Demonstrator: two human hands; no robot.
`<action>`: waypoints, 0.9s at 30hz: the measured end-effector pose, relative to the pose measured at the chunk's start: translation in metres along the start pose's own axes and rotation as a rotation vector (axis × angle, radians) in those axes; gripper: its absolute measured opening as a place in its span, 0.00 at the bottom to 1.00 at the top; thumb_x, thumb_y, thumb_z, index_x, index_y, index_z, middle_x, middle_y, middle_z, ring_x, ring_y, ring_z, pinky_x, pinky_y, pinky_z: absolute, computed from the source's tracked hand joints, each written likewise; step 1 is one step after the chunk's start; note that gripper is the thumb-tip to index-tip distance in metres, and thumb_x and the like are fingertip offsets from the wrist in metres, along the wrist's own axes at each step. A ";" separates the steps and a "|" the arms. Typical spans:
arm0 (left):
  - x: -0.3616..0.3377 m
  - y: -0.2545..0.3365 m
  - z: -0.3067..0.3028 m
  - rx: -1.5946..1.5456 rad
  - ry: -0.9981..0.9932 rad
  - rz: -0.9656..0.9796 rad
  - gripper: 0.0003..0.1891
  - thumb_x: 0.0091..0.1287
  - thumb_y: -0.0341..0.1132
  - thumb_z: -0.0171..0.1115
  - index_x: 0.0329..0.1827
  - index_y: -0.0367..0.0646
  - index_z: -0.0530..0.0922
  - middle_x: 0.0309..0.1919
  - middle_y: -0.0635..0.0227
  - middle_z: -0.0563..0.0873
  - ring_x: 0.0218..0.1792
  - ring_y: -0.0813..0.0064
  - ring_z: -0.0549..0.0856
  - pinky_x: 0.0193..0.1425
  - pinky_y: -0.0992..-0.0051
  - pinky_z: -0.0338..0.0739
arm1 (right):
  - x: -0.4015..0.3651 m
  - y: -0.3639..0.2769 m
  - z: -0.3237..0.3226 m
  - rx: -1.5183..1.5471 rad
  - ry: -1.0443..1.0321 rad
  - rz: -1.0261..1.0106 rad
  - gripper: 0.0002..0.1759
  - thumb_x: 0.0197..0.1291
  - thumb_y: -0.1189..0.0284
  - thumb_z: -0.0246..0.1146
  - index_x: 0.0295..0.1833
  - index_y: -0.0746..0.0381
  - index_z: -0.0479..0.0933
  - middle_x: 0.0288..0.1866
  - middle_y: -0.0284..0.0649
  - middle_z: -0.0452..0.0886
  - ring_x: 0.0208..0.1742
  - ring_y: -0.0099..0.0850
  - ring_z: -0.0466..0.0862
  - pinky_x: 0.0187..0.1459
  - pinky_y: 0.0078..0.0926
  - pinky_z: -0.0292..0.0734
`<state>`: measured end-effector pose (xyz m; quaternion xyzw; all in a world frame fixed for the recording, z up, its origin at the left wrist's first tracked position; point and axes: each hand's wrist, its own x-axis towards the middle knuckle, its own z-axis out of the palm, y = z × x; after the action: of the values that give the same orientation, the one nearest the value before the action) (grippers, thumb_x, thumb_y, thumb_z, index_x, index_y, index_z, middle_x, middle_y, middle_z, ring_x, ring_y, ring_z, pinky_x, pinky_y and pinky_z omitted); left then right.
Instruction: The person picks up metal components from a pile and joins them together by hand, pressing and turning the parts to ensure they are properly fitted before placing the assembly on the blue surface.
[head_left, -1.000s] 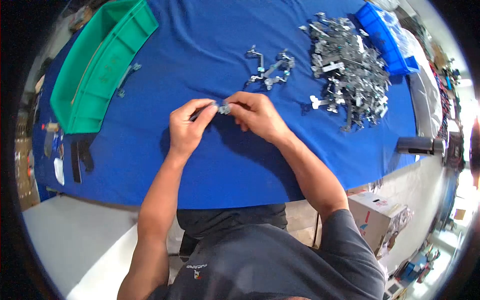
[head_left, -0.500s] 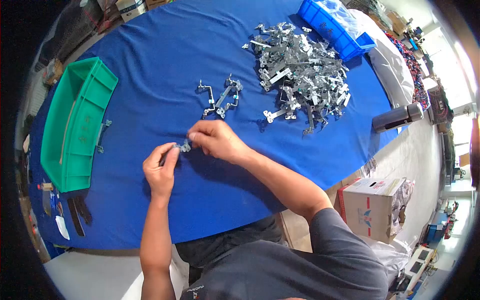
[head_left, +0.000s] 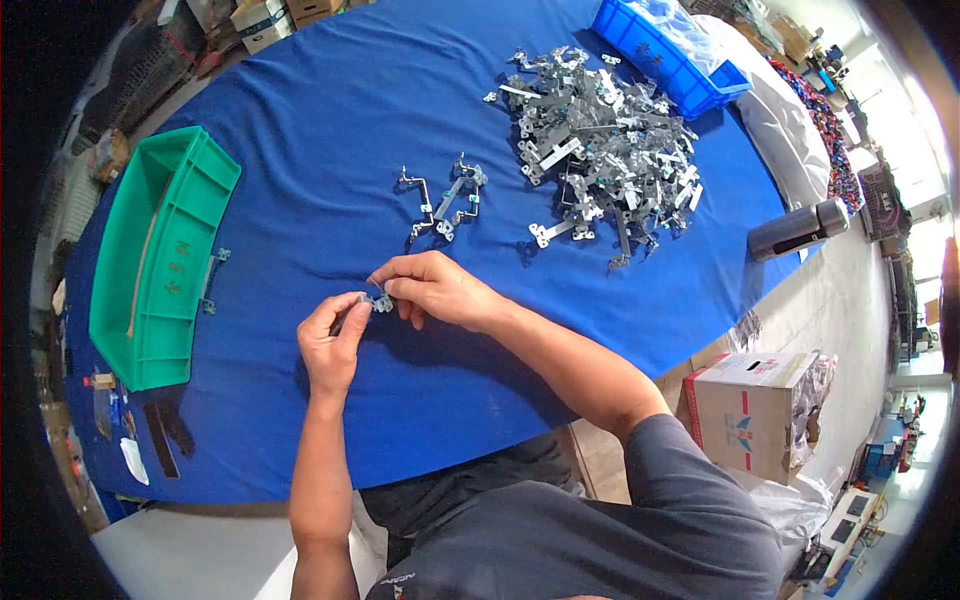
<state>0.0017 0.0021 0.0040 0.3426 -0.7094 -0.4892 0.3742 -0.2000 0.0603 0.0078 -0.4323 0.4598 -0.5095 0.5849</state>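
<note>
The left hand (head_left: 332, 340) pinches a small metal bracket (head_left: 382, 303) between thumb and fingers, over the near half of the blue tablecloth (head_left: 480, 390). Much of the bracket is hidden in that grip; only its pale, lobed end shows past the thumb. The right hand (head_left: 432, 288) is at that exposed end, thumb and forefinger drawn close together. A thin sliver shows by its fingertips, too small to identify, and I cannot tell whether the hand grips it or touches the bracket.

Beyond the hands lies a small group of bracket assemblies (head_left: 455, 205), their black rods and silver plates overlapping. Farther right is a heap of metal brackets (head_left: 600, 150), so tangled that single pieces in its middle cannot be separated by eye. Behind it, a blue crate (head_left: 690, 90) holding clear plastic is cut by the top edge. At left, the inner floor of the green bin (head_left: 175, 280) is mostly hidden by its near wall; another bracket (head_left: 212, 282) lies just beside that wall, partly in shadow.
</note>
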 end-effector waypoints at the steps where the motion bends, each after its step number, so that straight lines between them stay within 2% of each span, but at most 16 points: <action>1: 0.000 0.001 -0.001 0.031 -0.028 -0.005 0.06 0.70 0.27 0.69 0.46 0.34 0.87 0.38 0.72 0.88 0.38 0.85 0.82 0.46 0.81 0.77 | 0.000 0.001 0.002 -0.002 0.027 -0.003 0.15 0.74 0.69 0.58 0.55 0.67 0.82 0.29 0.37 0.81 0.24 0.23 0.81 0.25 0.24 0.78; 4: 0.001 0.004 0.001 0.049 -0.058 0.054 0.05 0.67 0.24 0.70 0.44 0.34 0.87 0.34 0.70 0.88 0.34 0.86 0.82 0.39 0.82 0.77 | -0.003 -0.006 0.001 -0.202 0.002 0.049 0.13 0.75 0.67 0.59 0.51 0.66 0.81 0.28 0.34 0.81 0.24 0.21 0.80 0.24 0.23 0.76; 8: 0.000 0.006 0.003 0.096 -0.080 0.089 0.06 0.66 0.25 0.72 0.43 0.33 0.87 0.34 0.68 0.89 0.33 0.85 0.83 0.39 0.81 0.77 | -0.004 -0.002 0.009 -0.145 0.177 -0.017 0.11 0.77 0.66 0.59 0.48 0.64 0.79 0.28 0.31 0.79 0.25 0.17 0.75 0.24 0.18 0.71; 10: -0.001 0.004 0.001 0.065 0.006 0.023 0.06 0.67 0.26 0.71 0.45 0.34 0.87 0.35 0.71 0.89 0.36 0.85 0.83 0.42 0.82 0.78 | -0.004 -0.006 0.006 -0.085 0.250 -0.017 0.11 0.77 0.66 0.59 0.48 0.63 0.79 0.30 0.30 0.81 0.26 0.15 0.75 0.23 0.18 0.69; 13: -0.002 -0.005 -0.002 -0.106 0.156 -0.103 0.07 0.69 0.27 0.70 0.47 0.35 0.87 0.37 0.74 0.88 0.39 0.87 0.83 0.45 0.82 0.77 | -0.004 -0.008 0.004 -0.191 0.118 0.041 0.10 0.76 0.68 0.59 0.49 0.64 0.81 0.33 0.30 0.84 0.27 0.15 0.75 0.25 0.17 0.69; 16: -0.001 -0.007 0.000 -0.099 0.117 -0.010 0.06 0.71 0.29 0.69 0.48 0.37 0.87 0.28 0.80 0.82 0.23 0.93 0.72 0.25 0.86 0.63 | -0.005 -0.005 0.007 -0.208 0.036 0.029 0.11 0.75 0.69 0.60 0.50 0.64 0.82 0.34 0.31 0.84 0.28 0.15 0.76 0.25 0.17 0.70; 18: -0.002 -0.007 0.001 -0.096 0.092 -0.010 0.07 0.71 0.29 0.69 0.48 0.37 0.87 0.30 0.77 0.84 0.26 0.92 0.74 0.27 0.86 0.65 | -0.006 -0.004 0.007 -0.241 0.028 0.024 0.11 0.75 0.69 0.59 0.50 0.64 0.82 0.34 0.31 0.84 0.28 0.16 0.76 0.26 0.17 0.70; 20: -0.001 -0.008 0.000 -0.090 0.072 -0.026 0.07 0.70 0.29 0.70 0.47 0.37 0.87 0.32 0.75 0.86 0.28 0.90 0.78 0.31 0.85 0.70 | -0.006 -0.005 0.008 -0.261 0.045 0.036 0.11 0.74 0.70 0.59 0.49 0.66 0.82 0.31 0.33 0.84 0.27 0.18 0.78 0.27 0.21 0.74; 23: 0.001 -0.001 0.000 -0.051 0.052 0.011 0.07 0.69 0.28 0.71 0.46 0.35 0.88 0.36 0.72 0.90 0.37 0.86 0.84 0.42 0.81 0.78 | -0.005 -0.003 0.008 -0.171 0.067 0.032 0.12 0.74 0.70 0.59 0.50 0.67 0.82 0.28 0.33 0.81 0.26 0.20 0.78 0.26 0.22 0.75; 27: 0.000 -0.001 0.001 0.012 -0.011 0.028 0.07 0.68 0.28 0.71 0.46 0.35 0.88 0.37 0.70 0.90 0.37 0.84 0.85 0.43 0.80 0.79 | -0.004 -0.009 0.002 -0.005 0.005 0.076 0.13 0.76 0.68 0.59 0.51 0.68 0.81 0.29 0.32 0.79 0.28 0.19 0.79 0.28 0.20 0.77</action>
<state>0.0006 0.0020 0.0030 0.3324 -0.7189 -0.4817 0.3751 -0.1997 0.0638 0.0172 -0.4148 0.4785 -0.4869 0.6016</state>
